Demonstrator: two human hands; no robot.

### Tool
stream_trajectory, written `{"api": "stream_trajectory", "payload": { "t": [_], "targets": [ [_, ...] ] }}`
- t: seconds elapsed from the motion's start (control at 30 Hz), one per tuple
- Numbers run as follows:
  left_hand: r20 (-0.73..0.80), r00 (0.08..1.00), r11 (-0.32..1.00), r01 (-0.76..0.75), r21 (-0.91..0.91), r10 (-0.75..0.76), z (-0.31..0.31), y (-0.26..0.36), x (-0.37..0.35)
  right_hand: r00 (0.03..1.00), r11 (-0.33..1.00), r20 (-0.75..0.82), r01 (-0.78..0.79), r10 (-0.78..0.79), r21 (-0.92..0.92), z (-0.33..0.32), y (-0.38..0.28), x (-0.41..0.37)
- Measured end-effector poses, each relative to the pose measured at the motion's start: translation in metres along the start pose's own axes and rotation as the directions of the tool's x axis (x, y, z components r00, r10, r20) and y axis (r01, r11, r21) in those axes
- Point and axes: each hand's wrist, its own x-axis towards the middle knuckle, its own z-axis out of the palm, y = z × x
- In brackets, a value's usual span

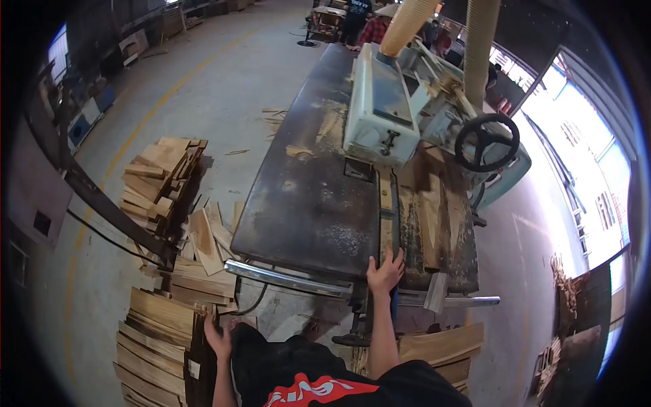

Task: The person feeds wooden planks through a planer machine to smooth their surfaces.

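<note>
My right hand (pixel 386 273) lies at the front edge of a woodworking machine's dark metal table (pixel 305 224), fingers apart and pointing forward, right at the end of the narrow feed track (pixel 386 203). No board shows in it. Lower and to the left, my left hand (pixel 218 339) is beside a stack of boards (pixel 159 319), with its fingers apart and nothing visible in them. Ahead of my right hand stands the machine's pale housing (pixel 383 108). A long board (pixel 428 203) lies on the table to the right of the track.
A black handwheel (pixel 487 142) sticks out at the machine's right. A metal rail (pixel 288 278) runs along the table front. Wood piles (pixel 159 180) lie on the floor at left, more boards (pixel 441 346) at lower right. Several people (pixel 373 30) stand beyond the table's far end.
</note>
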Motion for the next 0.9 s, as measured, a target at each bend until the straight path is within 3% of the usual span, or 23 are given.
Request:
{"api": "stream_trajectory", "payload": {
  "t": [0.03,0.07,0.1,0.13,0.17,0.2,0.23,0.27,0.3,0.33,0.4,0.43,0.5,0.53,0.57,0.67,0.73,0.8,0.83,0.9],
  "targets": [
    [-0.072,0.971,0.972,0.221,-0.08,-0.227,-0.006,-0.028,-0.013,1.0,1.0,0.005,0.009,-0.009,-0.006,0.0,0.002,0.0],
    [-0.124,0.883,0.887,0.43,-0.17,-0.452,-0.013,-0.054,-0.029,1.0,1.0,0.018,0.022,-0.022,-0.015,0.0,0.005,-0.002],
    [-0.159,0.731,0.742,0.615,-0.268,-0.663,-0.019,-0.08,-0.046,0.996,0.992,-0.012,0.086,-0.087,-0.089,0.002,0.009,-0.001],
    [-0.142,0.522,0.533,0.756,-0.379,-0.841,-0.024,-0.118,-0.057,0.985,0.981,-0.095,0.133,-0.147,-0.141,0.017,0.024,0.001],
    [0.102,0.308,0.122,0.628,-0.769,-0.946,-0.022,-0.183,-0.075,0.963,0.962,-0.15,0.196,-0.225,-0.188,0.03,0.038,-0.002],
    [0.129,0.201,-0.022,0.46,-0.887,-0.971,-0.021,-0.211,-0.088,0.953,0.937,-0.102,0.257,-0.287,-0.236,0.014,0.03,-0.007],
    [0.153,0.091,-0.127,0.245,-0.961,-0.984,-0.022,-0.236,-0.102,0.922,0.915,-0.147,0.314,-0.357,-0.254,0.006,0.019,-0.017],
    [0.217,0.05,-0.209,0.124,-0.97,-0.975,-0.025,-0.253,-0.116,0.852,0.882,-0.258,0.393,-0.455,-0.26,-0.003,-0.009,-0.034],
    [0.275,0.075,-0.27,0.067,-0.96,-0.958,-0.026,-0.262,-0.122,0.816,0.861,-0.277,0.463,-0.507,-0.211,-0.007,-0.041,-0.054],
    [0.312,0.109,-0.311,0.021,-0.95,-0.944,-0.029,-0.27,-0.123,0.777,0.811,-0.232,0.569,-0.585,-0.141,-0.001,-0.066,-0.081],
    [0.347,0.166,-0.357,-0.034,-0.933,-0.923,-0.038,-0.282,-0.114,0.509,0.515,0.08,0.84,-0.857,0.169,0.0,-0.121,-0.144],
    [0.324,0.12,-0.322,0.033,-0.946,-0.939,-0.061,-0.267,-0.093,0.308,0.367,0.212,0.861,-0.927,0.352,0.009,-0.142,-0.168],
    [0.297,0.102,-0.302,-0.043,-0.952,-0.949,-0.078,-0.25,-0.08,0.11,0.403,0.45,0.662,-0.886,0.632,0.013,-0.166,-0.194],
    [0.291,0.104,-0.301,-0.102,-0.948,-0.951,-0.075,-0.269,-0.083,0.105,0.606,0.66,0.522,-0.744,0.6,0.023,-0.18,-0.219],
    [0.305,0.006,-0.302,-0.17,-0.938,-0.952,-0.074,-0.275,-0.082,0.069,0.784,0.83,0.381,-0.553,0.49,0.031,-0.192,-0.237],
    [0.389,-0.238,-0.306,-0.321,-0.896,-0.89,-0.081,-0.307,-0.072,-0.126,0.868,0.91,0.274,-0.395,0.415,0.074,-0.172,-0.241],
    [0.443,-0.379,-0.308,-0.366,-0.878,-0.812,-0.087,-0.309,-0.08,-0.119,0.944,0.976,0.255,-0.185,0.21,0.073,-0.173,-0.239],
    [0.467,-0.485,-0.299,-0.385,-0.873,-0.739,-0.104,-0.319,-0.075,-0.136,0.94,0.98,0.29,-0.142,0.177,0.054,-0.193,-0.244],
    [0.319,-0.389,-0.099,-0.491,-0.866,-0.864,-0.089,-0.329,-0.086,-0.136,0.939,0.983,0.303,-0.124,0.161,0.043,-0.208,-0.249],
    [0.37,-0.581,-0.135,-0.406,-0.904,-0.725,-0.11,-0.332,-0.091,-0.097,0.925,0.994,0.369,-0.057,0.089,0.026,-0.234,-0.256]
  ]
}}
